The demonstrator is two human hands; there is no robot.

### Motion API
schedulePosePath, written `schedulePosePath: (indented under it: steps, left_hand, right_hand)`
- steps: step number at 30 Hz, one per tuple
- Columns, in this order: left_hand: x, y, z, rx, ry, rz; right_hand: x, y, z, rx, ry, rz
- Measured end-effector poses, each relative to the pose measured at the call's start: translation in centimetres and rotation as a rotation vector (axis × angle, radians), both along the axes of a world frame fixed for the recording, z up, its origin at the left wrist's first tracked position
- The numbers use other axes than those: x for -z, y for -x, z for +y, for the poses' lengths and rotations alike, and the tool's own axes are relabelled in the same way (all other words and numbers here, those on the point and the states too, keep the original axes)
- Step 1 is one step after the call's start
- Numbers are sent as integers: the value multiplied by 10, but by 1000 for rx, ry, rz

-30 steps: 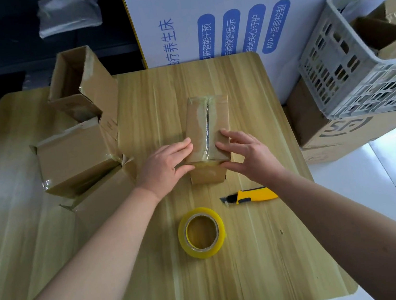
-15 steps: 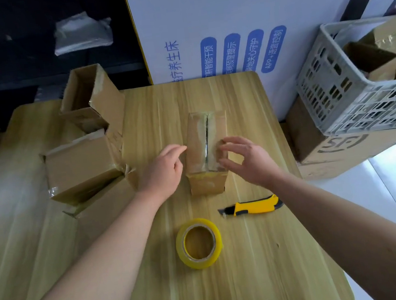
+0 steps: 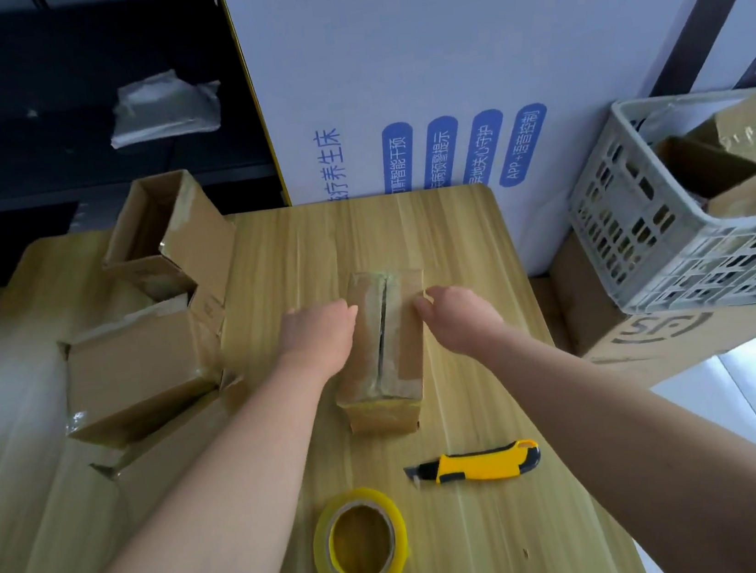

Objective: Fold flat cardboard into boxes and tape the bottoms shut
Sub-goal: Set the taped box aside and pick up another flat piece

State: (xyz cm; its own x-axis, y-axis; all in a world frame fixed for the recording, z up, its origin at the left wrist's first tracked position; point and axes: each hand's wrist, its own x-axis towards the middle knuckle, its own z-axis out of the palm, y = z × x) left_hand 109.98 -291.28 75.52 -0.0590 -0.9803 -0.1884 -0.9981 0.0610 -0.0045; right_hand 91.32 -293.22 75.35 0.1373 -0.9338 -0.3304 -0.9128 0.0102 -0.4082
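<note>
Box-up status: cardboard box [image 3: 384,333] sits mid-table [image 3: 498,559], bottom side up, flaps closed, glossy tape run along the centre seam and down over the near end. Dark slit visible under the tape, so the flaps meet w/ a small gap, but the bottom looks sealed imo. Left hand [image 3: 320,337] is against the box's left long edge and right hand [image 3: 459,318] against the right one, fingers bent down toward the sides; can't tell if they're gripping or just pressing. Tape roll [image 3: 360,546] and yellow utility knife [image 3: 479,464] lie near me-side, untouched. Finished boxes [image 3: 136,366] piled at left, more in the grey crate [image 3: 649,241]. Left: prob. move this one off, start the next blank. Can't see how many flats remain.
</note>
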Motion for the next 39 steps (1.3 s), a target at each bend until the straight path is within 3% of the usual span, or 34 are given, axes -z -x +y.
schedulePosePath:
  steps: [4,8,10,13,18,23,26,33,39]
  left_hand:
    - [4,8,-11,-163,38,316]
    - [-23,11,-29,-228,299,490]
    - [-39,11,-35,-260,409,582]
    - [-41,10,-35,-279,416,611]
    - [-5,8,-16,-274,62,556]
    - [19,9,6,-512,-203,764]
    - [15,10,4,-598,-214,901]
    - [30,9,-13,-482,-188,827]
    - [22,36,-69,-415,-124,927]
  right_hand:
    - [-1,-3,-15,79,-24,-202]
    - [-26,1,-34,428,53,-662]
    - [-40,4,-43,508,100,-764]
    - [-49,8,-41,409,113,-692]
    - [-18,17,-21,141,27,-451]
    - [12,24,-4,298,-210,-591]
    - [16,20,1,331,-213,-632]
    - [20,12,-8,178,-62,-499]
    - [11,30,-62,270,63,-480]
